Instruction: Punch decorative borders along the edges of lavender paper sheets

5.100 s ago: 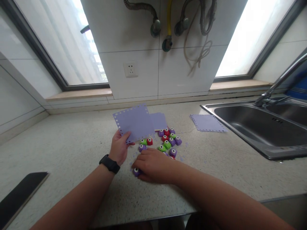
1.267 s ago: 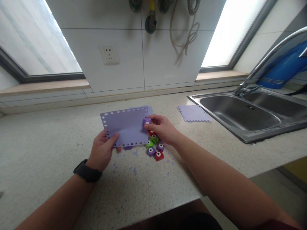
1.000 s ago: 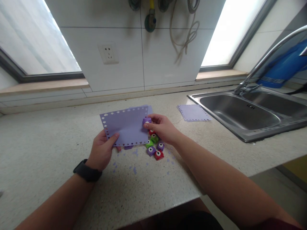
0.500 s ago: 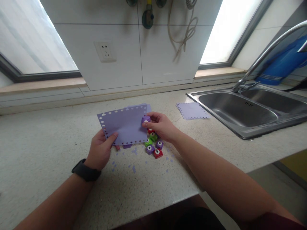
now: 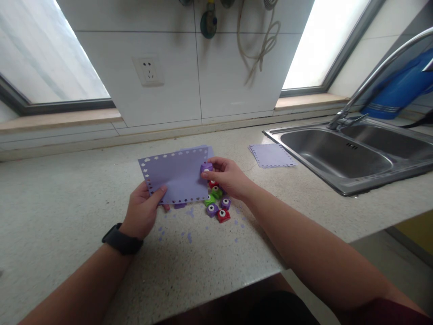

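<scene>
A sheet of purple paper (image 5: 177, 174) is held up above the counter, with small shapes cut out along its edges. My left hand (image 5: 144, 205) pinches its lower left corner, thumb on the front. At the sheet's right edge, my right hand (image 5: 226, 176) is closed on a purple craft punch (image 5: 206, 168), which sits over the paper's edge. Just below are several more punches: a green one (image 5: 217, 192), a purple one (image 5: 212, 209) and a red one (image 5: 223, 215) among them. Part of this group is hidden behind the sheet and my right hand.
Small purple paper scraps (image 5: 189, 237) lie scattered on the speckled counter (image 5: 67, 194). To the right, a stack of punched purple sheets (image 5: 272, 155) rests near the steel sink (image 5: 338, 151) with its curved faucet (image 5: 372, 67). A wall socket (image 5: 148, 70) is behind.
Almost nothing differs. The view has shifted very slightly; both hands keep their hold on the paper and the punch at the right edge.
</scene>
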A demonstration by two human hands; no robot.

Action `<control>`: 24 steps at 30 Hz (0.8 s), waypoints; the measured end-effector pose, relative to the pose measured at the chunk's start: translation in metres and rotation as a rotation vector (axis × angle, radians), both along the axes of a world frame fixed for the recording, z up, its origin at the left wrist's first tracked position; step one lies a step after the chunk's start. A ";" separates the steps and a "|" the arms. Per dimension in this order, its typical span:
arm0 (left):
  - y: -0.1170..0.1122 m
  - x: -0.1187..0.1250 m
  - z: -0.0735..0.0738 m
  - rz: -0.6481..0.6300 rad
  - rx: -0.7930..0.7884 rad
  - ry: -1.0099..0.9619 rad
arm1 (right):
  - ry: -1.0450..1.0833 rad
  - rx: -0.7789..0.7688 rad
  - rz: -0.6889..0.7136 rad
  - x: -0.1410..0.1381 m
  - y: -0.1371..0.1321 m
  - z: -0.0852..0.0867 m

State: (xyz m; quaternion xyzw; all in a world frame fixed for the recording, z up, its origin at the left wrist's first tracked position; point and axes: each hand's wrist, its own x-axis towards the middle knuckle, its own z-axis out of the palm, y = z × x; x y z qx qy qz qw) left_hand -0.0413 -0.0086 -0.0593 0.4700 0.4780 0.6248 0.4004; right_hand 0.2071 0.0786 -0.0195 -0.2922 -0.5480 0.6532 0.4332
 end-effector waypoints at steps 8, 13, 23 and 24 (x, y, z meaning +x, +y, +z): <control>0.000 -0.002 -0.002 -0.003 -0.007 0.007 | -0.020 0.008 0.007 0.002 -0.001 0.002; -0.001 -0.002 -0.002 -0.010 -0.015 0.000 | -0.017 0.004 0.002 0.001 -0.001 0.003; -0.001 -0.002 -0.002 -0.015 -0.014 -0.003 | -0.029 0.007 0.007 0.001 -0.001 0.003; -0.001 -0.001 -0.001 -0.017 -0.013 -0.004 | -0.027 0.008 0.007 0.001 -0.001 0.004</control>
